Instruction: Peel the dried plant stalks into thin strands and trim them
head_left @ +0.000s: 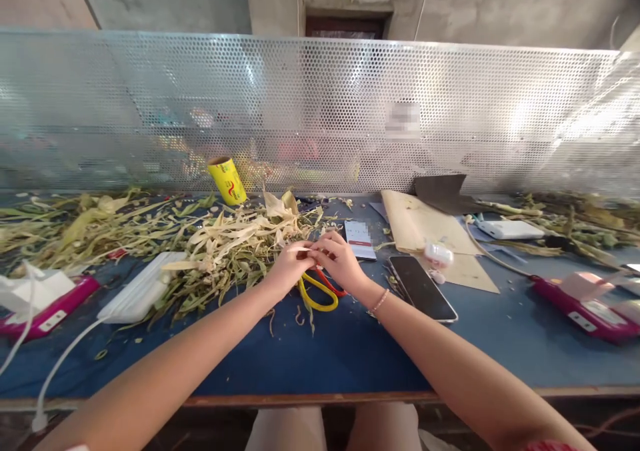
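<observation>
My left hand (290,265) and my right hand (341,259) meet above the middle of the table, fingertips bent inward and pressed together. Whatever they pinch is small and mostly hidden; a thin pale sliver shows by the left fingers. Just below lie a yellow loop (320,308) and a red loop, which look like scissor handles; the rest is covered by my hands. Against my left hand spreads a heap of dried leaves and stalks (235,238). A white card (359,236) with a red band lies beyond my right hand.
A phone (423,288), an earphone case (439,254) and brown paper (425,221) lie right. Magenta power strips (583,308) sit at both sides. A white power bank (143,288) trails a cable at left. A yellow tube (228,180) stands tilted before the perforated metal screen (320,104).
</observation>
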The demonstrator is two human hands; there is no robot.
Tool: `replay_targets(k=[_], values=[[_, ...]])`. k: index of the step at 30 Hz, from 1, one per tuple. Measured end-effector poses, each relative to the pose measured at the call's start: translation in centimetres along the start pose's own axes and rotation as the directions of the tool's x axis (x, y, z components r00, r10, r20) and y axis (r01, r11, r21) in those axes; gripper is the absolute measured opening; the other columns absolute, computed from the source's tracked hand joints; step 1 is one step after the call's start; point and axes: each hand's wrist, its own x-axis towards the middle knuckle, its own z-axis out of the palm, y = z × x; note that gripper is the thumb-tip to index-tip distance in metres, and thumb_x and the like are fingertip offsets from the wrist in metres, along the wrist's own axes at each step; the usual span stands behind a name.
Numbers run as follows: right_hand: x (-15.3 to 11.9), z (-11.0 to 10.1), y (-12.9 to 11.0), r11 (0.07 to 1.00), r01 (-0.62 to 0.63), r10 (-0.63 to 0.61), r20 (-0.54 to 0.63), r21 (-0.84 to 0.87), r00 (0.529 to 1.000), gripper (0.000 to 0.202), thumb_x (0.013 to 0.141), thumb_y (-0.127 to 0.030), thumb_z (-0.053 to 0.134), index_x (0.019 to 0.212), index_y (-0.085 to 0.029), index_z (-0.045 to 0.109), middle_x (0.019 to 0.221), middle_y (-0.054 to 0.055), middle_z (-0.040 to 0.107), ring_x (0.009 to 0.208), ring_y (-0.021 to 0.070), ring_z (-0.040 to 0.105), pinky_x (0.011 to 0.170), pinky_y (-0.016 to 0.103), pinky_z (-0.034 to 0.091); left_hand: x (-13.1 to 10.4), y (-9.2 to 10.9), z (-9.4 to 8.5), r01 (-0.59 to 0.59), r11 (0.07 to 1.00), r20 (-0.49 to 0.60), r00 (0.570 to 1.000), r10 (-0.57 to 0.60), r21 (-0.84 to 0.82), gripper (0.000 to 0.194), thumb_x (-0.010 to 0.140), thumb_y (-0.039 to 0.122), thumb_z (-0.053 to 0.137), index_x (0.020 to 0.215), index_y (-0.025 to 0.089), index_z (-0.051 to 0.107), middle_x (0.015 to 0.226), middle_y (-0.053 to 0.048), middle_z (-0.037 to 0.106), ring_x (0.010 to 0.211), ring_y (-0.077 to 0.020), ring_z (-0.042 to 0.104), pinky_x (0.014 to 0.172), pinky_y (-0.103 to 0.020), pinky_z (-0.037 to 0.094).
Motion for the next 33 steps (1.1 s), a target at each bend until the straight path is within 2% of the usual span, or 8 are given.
replay_targets(k=[5,10,13,18,21,24,29,33], values=[[-0.7,0.2,0.1,0.999,-0.035,0.035,-0.016,-0.002,0.999,0.011,0.079,-0.018,0.054,0.075,-0.021,0.065,0.074,0.003,0.049,0.070,0.0133,0.050,0.062,0.027,0.045,-1.0,-0.4,0.0,0.064,0.998,0.058,0.996,-0.062,-0.027,0.019,0.067,0.032,0.062,0.078,0.017,0.063,0.049,0.004,0.051,0.049,-0.0102,0.050,0.057,-0.023,0.044],[-1.2,0.5,-0.3,0.997,-0.082,0.081,-0.034,-0.006,0.996,0.009,0.077,-0.017,0.054,0.076,-0.020,0.062,0.070,0.000,0.046,0.062,0.0116,0.047,0.057,0.025,0.042,-1.4,-1.3,0.2,0.015,0.999,-0.054,0.998,-0.018,-0.048,0.033,0.071,0.047,0.059,0.083,0.017,0.063,0.070,-0.002,0.061,0.067,-0.0131,0.058,0.063,-0.023,0.046],[-1.4,0.5,-0.4,0.993,-0.116,0.116,-0.041,-0.010,0.992,0.004,0.075,-0.019,0.057,0.079,-0.020,0.057,0.070,-0.001,0.047,0.061,0.0114,0.046,0.056,0.024,0.041,-1.5,-1.2,0.1,0.033,0.999,-0.101,0.994,-0.037,-0.037,0.031,0.071,0.047,0.058,0.082,0.018,0.061,0.065,0.000,0.059,0.060,-0.0114,0.056,0.058,-0.022,0.045],[-1.5,0.2,-0.6,0.996,-0.062,0.062,-0.006,-0.067,0.998,0.007,0.081,-0.017,0.044,0.075,-0.020,0.047,0.074,0.002,0.050,0.070,0.0140,0.049,0.063,0.027,0.042,-1.9,-0.2,0.2,0.020,1.000,-0.017,1.000,-0.020,-0.024,0.027,0.065,0.037,0.066,0.083,0.018,0.056,0.074,-0.001,0.061,0.071,-0.0130,0.059,0.066,-0.024,0.048],[-1.8,0.3,-0.8,0.991,-0.008,0.015,0.058,-0.135,0.998,0.006,0.083,-0.016,0.038,0.082,-0.020,0.043,0.078,0.004,0.050,0.073,0.0154,0.048,0.065,0.029,0.042,-2.3,0.0,0.7,-0.021,0.999,0.009,1.000,0.021,0.030,0.035,0.061,0.031,0.070,0.088,0.019,0.051,0.076,-0.001,0.061,0.075,-0.0144,0.060,0.070,-0.026,0.047],[-2.1,0.5,-1.0,0.981,0.005,0.015,0.102,-0.195,0.995,0.013,0.080,-0.015,0.039,0.092,-0.020,0.039,0.082,0.005,0.050,0.074,0.0164,0.048,0.066,0.031,0.042,-2.7,-0.2,1.1,-0.046,0.997,0.000,0.999,0.046,0.065,0.045,0.059,0.030,0.072,0.094,0.021,0.045,0.072,0.001,0.060,0.070,-0.0150,0.059,0.065,-0.026,0.046],[-2.1,0.7,-1.6,0.989,0.013,0.003,0.109,-0.147,0.994,0.012,0.082,-0.015,0.034,0.093,-0.019,0.036,0.081,0.005,0.049,0.074,0.0162,0.049,0.066,0.031,0.043,-2.7,-0.4,1.0,-0.129,0.977,-0.101,0.984,0.148,0.172,0.021,0.072,0.036,0.060,0.075,0.020,0.048,0.064,0.003,0.052,0.061,-0.0112,0.053,0.058,-0.023,0.042],[-2.0,0.4,-1.9,0.986,0.075,-0.064,0.076,-0.152,0.995,0.013,0.080,-0.013,0.039,0.091,-0.019,0.037,0.081,0.005,0.047,0.074,0.0159,0.047,0.066,0.030,0.042,-2.5,-0.3,0.4,-0.086,0.987,-0.094,0.991,0.099,0.139,0.022,0.077,0.039,0.053,0.069,0.020,0.047,0.063,0.002,0.050,0.061,-0.0107,0.051,0.058,-0.022,0.042]])
